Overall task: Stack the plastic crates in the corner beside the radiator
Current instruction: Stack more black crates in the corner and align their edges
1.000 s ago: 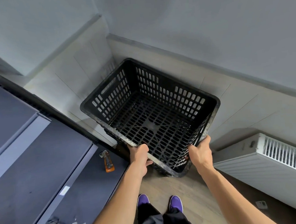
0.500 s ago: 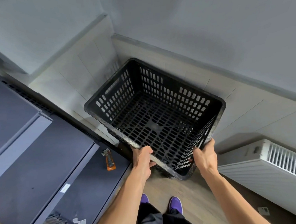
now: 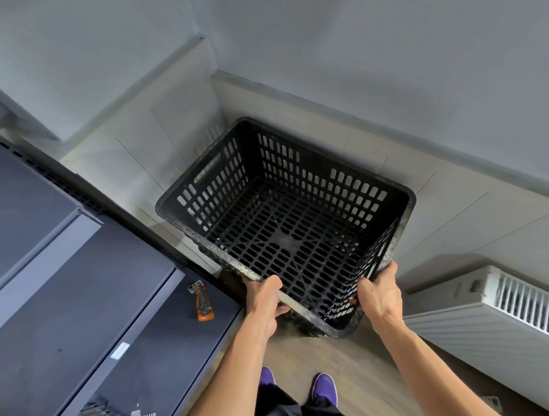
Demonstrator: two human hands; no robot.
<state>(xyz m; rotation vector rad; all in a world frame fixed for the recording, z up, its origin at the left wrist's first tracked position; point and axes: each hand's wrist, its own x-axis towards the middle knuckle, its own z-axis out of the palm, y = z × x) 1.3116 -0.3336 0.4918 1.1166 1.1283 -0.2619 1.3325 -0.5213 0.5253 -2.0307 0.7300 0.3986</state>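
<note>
A black perforated plastic crate (image 3: pixel 287 220) with a scuffed, dirty rim sits open-side up in the room's corner, tilted a little toward me. My left hand (image 3: pixel 265 298) grips its near rim, fingers curled over the edge. My right hand (image 3: pixel 380 293) grips the rim by the near right corner. More black crate plastic shows just under its near corner. The white radiator (image 3: pixel 508 315) is mounted on the wall to the right of the crate.
Dark grey metal shelving (image 3: pixel 78 302) runs along the left, with an orange-handled tool (image 3: pixel 203 305) lying on a shelf close to the crate. Pale tiled walls close in behind the crate. My purple shoes (image 3: pixel 324 388) stand on the wooden floor below.
The crate, held by both hands, has shifted slightly right and down in view, settling closer into the corner. Both grips stay the same.
</note>
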